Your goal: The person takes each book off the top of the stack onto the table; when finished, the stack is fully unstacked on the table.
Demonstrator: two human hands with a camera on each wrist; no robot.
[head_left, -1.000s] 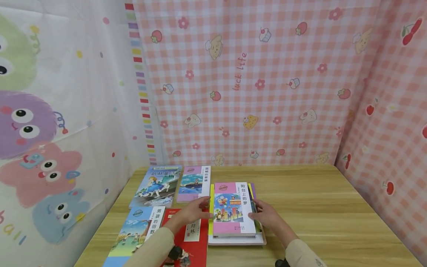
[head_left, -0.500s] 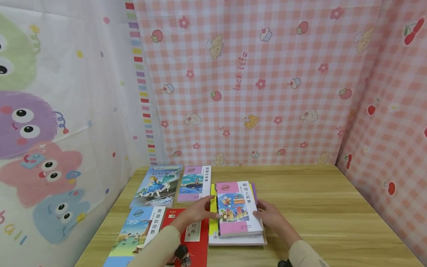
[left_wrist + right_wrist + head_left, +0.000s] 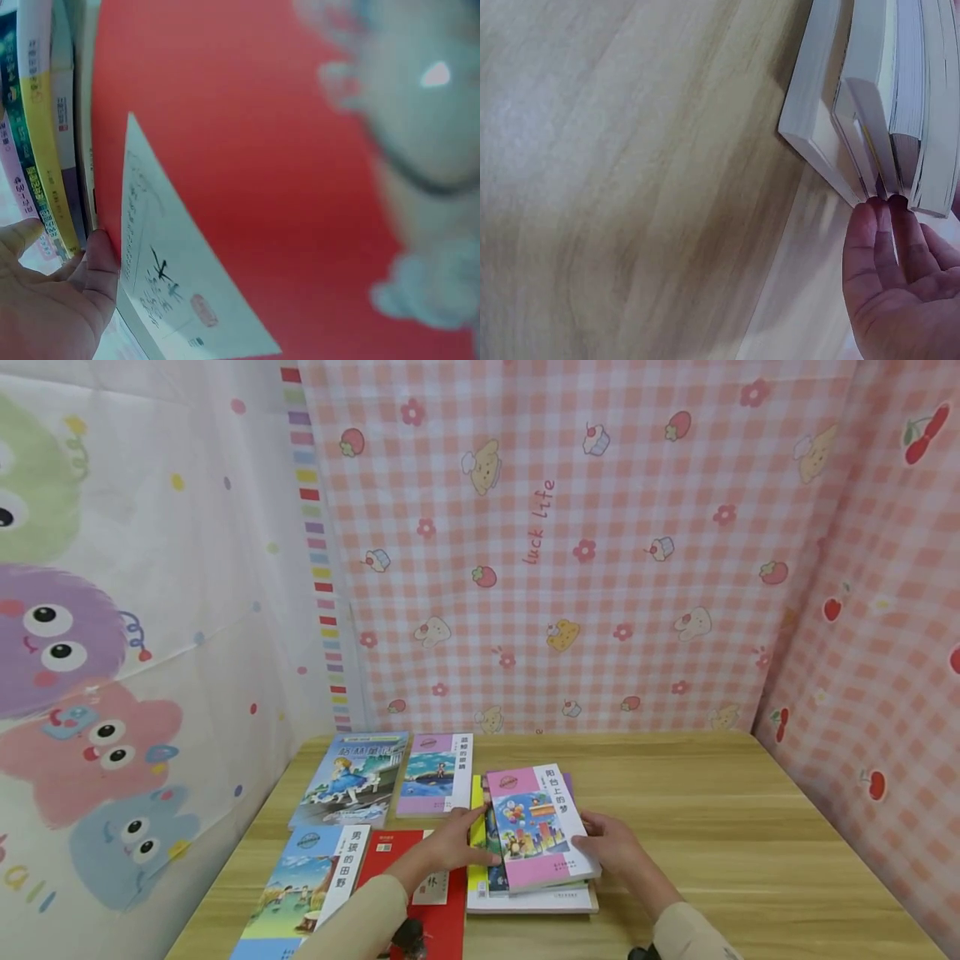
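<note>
A pink-and-white picture-cover book (image 3: 540, 843) lies askew on top of a stack in the head view. My right hand (image 3: 617, 852) holds it at the right edge, thumb on the cover. In the right wrist view its fingertips (image 3: 864, 217) touch the page edges of the stacked books. At the stack's left side is my left hand (image 3: 453, 843), thumb and fingers spread. In the left wrist view that hand (image 3: 60, 307) touches the spines, a dark green spine (image 3: 16, 97) and a yellow spine (image 3: 45, 135) among them. Below sticks out a white-edged book (image 3: 536, 902).
Left of the stack lie a red book (image 3: 442, 927), partly under my left arm, and a blue-and-white book (image 3: 300, 893). Behind them are a book with a girl in blue (image 3: 352, 781) and a pink-and-purple one (image 3: 435, 777). Wooden tabletop (image 3: 712, 827) extends right; patterned curtains enclose it.
The top pink book has shifted right and turned counterclockwise, baring a dark-covered book beneath its left side. Both hands have moved slightly right with it.
</note>
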